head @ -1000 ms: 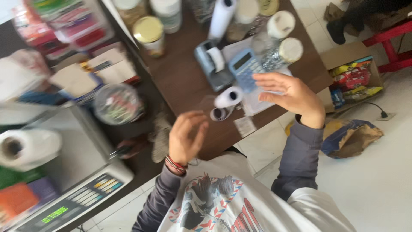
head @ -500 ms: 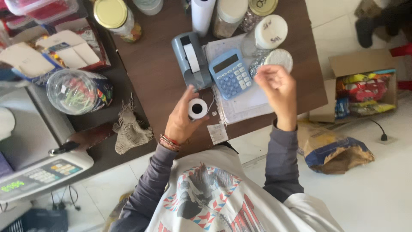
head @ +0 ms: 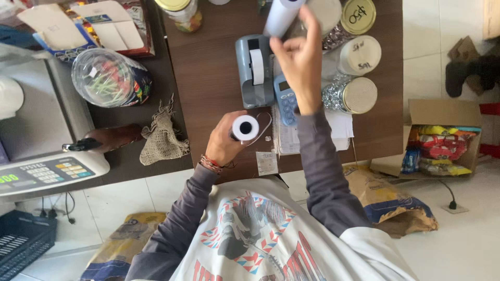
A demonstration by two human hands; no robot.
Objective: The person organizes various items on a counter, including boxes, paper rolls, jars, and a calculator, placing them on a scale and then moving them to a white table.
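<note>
Far left: scale [head: 41, 171] with keypad at the counter edge, blue crate [head: 23, 239] on the floor below. Next along, clear jar [head: 107, 78] lying on its side, coloured bits inside; mesh bag [head: 161, 138] crumpled just beside it. Wooden table [head: 208, 78] at centre. Left hand [head: 224, 140] curled round a small paper roll [head: 245, 128], open end facing up, held above the table's near edge. Grey printer [head: 254, 70] beyond it, white strip across its top. Blue calculator [head: 286, 101] just right of the printer, partly under the right forearm. Right hand [head: 297, 62] raised over the calculator, fingers pinching a white tube [head: 281, 15] near the far table edge. Lidded jars [head: 359, 75] clustered right of that hand. Far right, on the floor: open box [head: 442, 135] of bright packets
</note>
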